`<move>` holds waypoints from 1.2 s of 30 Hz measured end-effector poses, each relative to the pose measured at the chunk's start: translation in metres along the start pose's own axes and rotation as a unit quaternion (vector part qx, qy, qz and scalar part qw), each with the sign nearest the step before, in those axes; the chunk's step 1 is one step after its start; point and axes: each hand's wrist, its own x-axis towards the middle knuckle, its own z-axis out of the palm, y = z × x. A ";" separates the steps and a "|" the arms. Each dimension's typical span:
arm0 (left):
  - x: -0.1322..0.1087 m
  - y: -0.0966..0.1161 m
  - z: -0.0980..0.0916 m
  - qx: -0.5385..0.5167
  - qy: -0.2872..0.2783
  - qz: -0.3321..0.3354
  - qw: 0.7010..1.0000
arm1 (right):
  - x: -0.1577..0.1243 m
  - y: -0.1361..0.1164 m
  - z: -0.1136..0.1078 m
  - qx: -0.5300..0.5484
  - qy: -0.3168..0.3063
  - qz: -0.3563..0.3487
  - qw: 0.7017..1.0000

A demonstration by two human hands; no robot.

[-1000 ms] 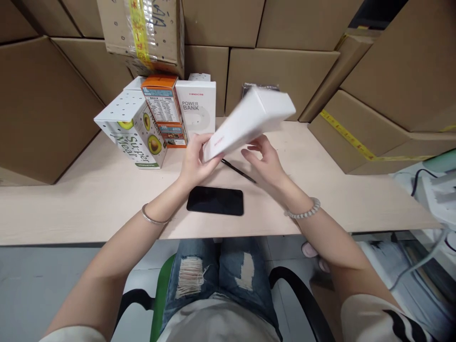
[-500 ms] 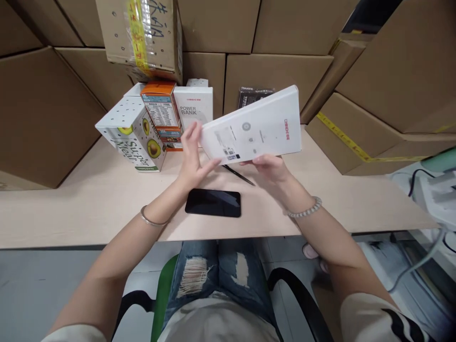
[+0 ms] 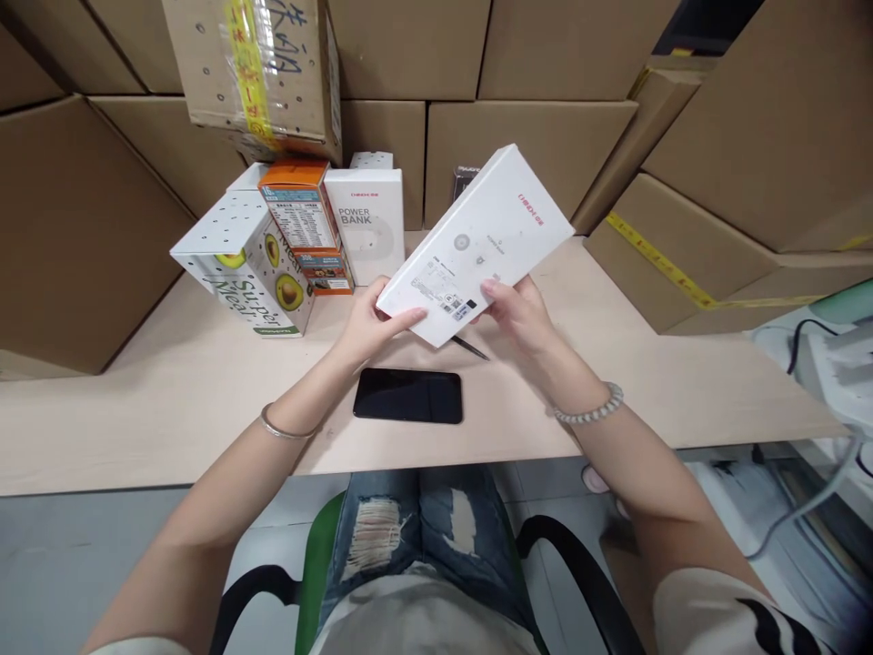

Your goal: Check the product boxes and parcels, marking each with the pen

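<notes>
A white power bank box [image 3: 487, 241] is held tilted above the table, its printed side facing me and its far end up to the right. My left hand [image 3: 375, 323] grips its near left corner, thumb on the printed side. Around the lower right edge closes my right hand [image 3: 522, 314], its thumb over the print and the other fingers partly hidden behind. Below the box a black phone [image 3: 407, 396] lies on the table [image 3: 532, 428]. A thin dark pen-like stick [image 3: 470, 347] shows partly beneath the box.
At the back left stand a Super Meal box [image 3: 252, 273], stacked orange boxes [image 3: 304, 209] and another white power bank box [image 3: 368, 227]. A taped carton [image 3: 259, 73] sits above them. A dark small box [image 3: 464, 180] is partly hidden. Large cartons [image 3: 525, 164] wall the back and sides.
The white box has turned, its far end swinging up and its near corner dropping lower. My left hand has moved down from its upper left edge to the corner; my right thumb now rests on the print.
</notes>
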 end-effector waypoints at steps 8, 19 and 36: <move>0.004 -0.028 -0.008 0.149 0.015 0.062 0.987 | -0.013 -0.009 0.001 -0.104 -0.078 -0.183 0.975; -0.001 -0.015 -0.007 -0.108 -0.078 -0.072 0.988 | 0.005 0.010 -0.002 -0.049 -0.013 -0.062 0.997; 0.000 -0.031 0.004 -0.167 0.037 -0.060 0.983 | -0.001 0.011 -0.008 -0.352 -0.137 0.183 0.908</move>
